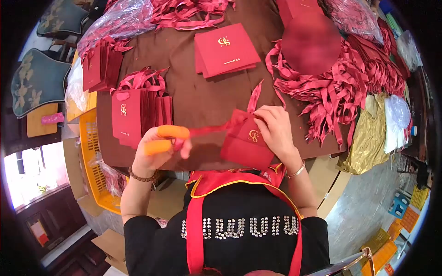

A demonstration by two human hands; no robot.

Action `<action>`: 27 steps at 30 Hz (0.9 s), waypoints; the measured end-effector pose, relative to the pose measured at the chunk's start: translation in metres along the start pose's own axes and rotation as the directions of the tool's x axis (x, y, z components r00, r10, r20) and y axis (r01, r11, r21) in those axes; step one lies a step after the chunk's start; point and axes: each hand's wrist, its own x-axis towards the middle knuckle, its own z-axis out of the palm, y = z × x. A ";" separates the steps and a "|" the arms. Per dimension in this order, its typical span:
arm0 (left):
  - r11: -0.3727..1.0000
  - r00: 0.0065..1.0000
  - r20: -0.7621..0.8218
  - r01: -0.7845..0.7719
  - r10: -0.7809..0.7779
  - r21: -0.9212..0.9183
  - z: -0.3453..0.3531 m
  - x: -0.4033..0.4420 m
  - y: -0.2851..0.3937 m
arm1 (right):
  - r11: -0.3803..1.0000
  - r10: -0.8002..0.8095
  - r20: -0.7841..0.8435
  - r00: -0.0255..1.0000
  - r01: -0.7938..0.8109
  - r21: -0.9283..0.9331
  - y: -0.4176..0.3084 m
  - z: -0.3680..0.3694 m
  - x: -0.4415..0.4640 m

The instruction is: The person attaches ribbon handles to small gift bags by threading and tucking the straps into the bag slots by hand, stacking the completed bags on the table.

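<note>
My left hand (163, 142), with orange covers on two fingers, is closed on a red ribbon (207, 130). The ribbon stretches across to a small red paper gift bag (248, 149) with a gold logo. My right hand (276, 131) grips the bag's upper right edge, its fingers at the ribbon near the top. One ribbon piece (254, 96) sticks up above the bag. The fingertips of my left hand are slightly blurred. The bag lies tilted at the near edge of the brown-covered table (193, 108).
Flat red bags (228, 50) lie mid-table. Bags with ribbon handles (142, 110) stand at left, another bundle (101, 66) behind them. A large heap of ribboned bags (331, 96) fills the right. A yellow crate (92, 156) stands beside the table, and gold wrapping (368, 138) hangs at right.
</note>
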 end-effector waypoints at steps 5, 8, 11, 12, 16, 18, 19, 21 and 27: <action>0.982 0.985 -0.048 -0.172 0.169 -0.079 0.025 0.031 -0.003 | 0.971 0.190 -0.011 0.982 -0.190 -0.147 0.011 -0.021 -0.025; 0.990 0.975 -0.172 -0.139 0.142 0.029 0.022 0.042 -0.006 | 0.949 0.245 0.032 0.969 -0.233 -0.211 0.003 -0.026 -0.036; 0.965 0.966 -0.104 -0.246 0.237 -0.092 0.014 0.053 -0.002 | 0.948 0.276 0.116 0.954 -0.250 -0.199 -0.010 -0.021 -0.038; 0.967 0.968 -0.109 -0.238 0.228 -0.093 0.012 0.057 -0.001 | 0.947 0.282 0.121 0.952 -0.256 -0.194 -0.012 -0.018 -0.040; 0.673 0.776 -0.233 -0.306 0.586 0.673 0.017 0.075 0.002 | 0.970 0.236 0.179 0.955 -0.222 -0.095 -0.026 -0.003 -0.037; 0.935 0.892 -0.316 -0.251 0.324 0.250 0.016 0.079 0.003 | 0.964 0.264 0.249 0.932 -0.246 -0.100 -0.032 0.003 -0.035; 0.959 0.939 -0.206 -0.253 0.275 0.129 0.011 0.081 0.000 | 0.969 0.245 0.223 0.944 -0.230 -0.090 -0.034 0.003 -0.033; 0.987 0.949 -0.279 -0.122 0.146 0.101 0.020 0.089 -0.008 | 0.968 0.249 0.219 0.943 -0.244 -0.050 -0.033 0.004 -0.031; 0.967 0.931 -0.322 0.222 -0.171 0.126 0.031 0.090 -0.029 | 0.901 0.325 0.328 0.887 -0.396 0.178 -0.027 -0.010 -0.027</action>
